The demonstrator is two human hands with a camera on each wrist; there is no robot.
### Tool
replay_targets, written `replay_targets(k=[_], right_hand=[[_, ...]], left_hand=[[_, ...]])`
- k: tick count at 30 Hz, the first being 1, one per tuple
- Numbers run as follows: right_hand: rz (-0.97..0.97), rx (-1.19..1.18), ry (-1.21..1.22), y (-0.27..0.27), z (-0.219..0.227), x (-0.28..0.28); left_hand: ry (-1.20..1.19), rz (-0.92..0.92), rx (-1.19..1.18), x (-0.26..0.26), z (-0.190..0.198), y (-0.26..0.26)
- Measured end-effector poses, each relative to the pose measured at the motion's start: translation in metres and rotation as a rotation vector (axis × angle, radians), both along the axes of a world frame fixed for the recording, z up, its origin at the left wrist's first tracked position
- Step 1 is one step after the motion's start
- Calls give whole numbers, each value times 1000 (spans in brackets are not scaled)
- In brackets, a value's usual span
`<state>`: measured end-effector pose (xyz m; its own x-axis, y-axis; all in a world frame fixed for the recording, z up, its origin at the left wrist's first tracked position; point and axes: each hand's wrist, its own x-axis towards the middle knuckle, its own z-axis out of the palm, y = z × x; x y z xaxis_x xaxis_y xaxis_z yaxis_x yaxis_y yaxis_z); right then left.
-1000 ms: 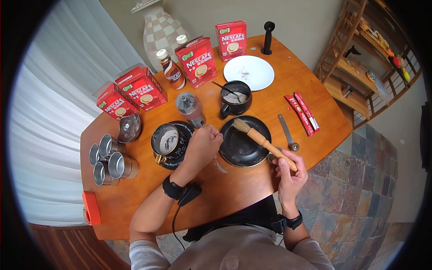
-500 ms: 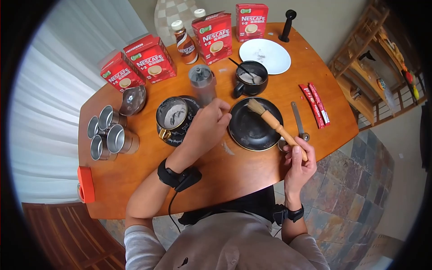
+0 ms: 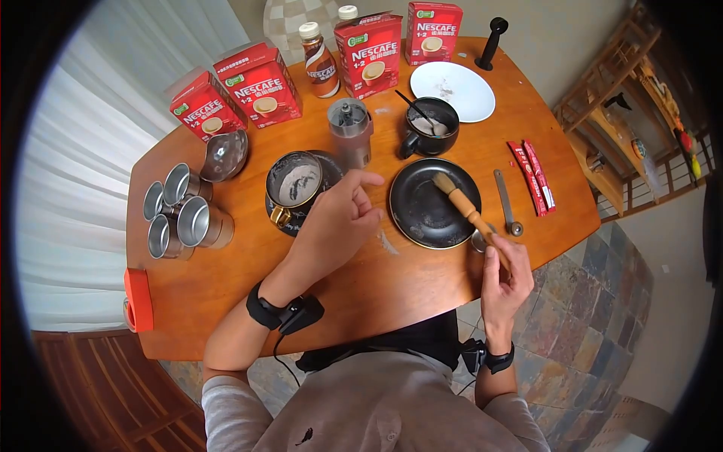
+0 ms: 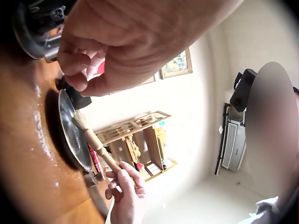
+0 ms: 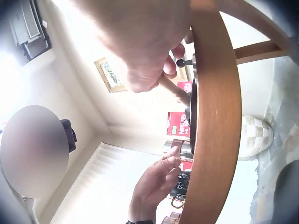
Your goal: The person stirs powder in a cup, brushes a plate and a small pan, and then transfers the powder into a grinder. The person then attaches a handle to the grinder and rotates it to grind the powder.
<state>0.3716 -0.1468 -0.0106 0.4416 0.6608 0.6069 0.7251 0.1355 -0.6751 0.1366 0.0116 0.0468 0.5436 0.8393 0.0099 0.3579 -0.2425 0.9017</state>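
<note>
1. Table: brown wood, carrying everything handled.
2. Left hand: held above the table, between the gold-handled cup and the black plate in the head view; index finger extended, other fingers loosely bent, nothing grasped.
3. Right hand: clamped on the brush handle, near the table's edge.
4. Black plate: flat on the table, specked with pale powder.
5. Brush: tilted, handle toward the person, bristles over the plate; contact could not be told.
6. Coffee grinder: upright, beyond the left hand.
7. Gold-handled cup: contained pale powder.
8. Powder streak: on the wood just beside the plate.
</note>
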Motion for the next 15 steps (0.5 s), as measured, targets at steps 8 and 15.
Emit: replay_targets(k=[8, 15], right_hand=[[-20, -94, -391, 4, 0, -11], [-22, -125, -414, 6, -3, -11]], left_hand=[[41, 2, -16, -4, -3, -5], [77, -23, -13, -2, -6, -6]])
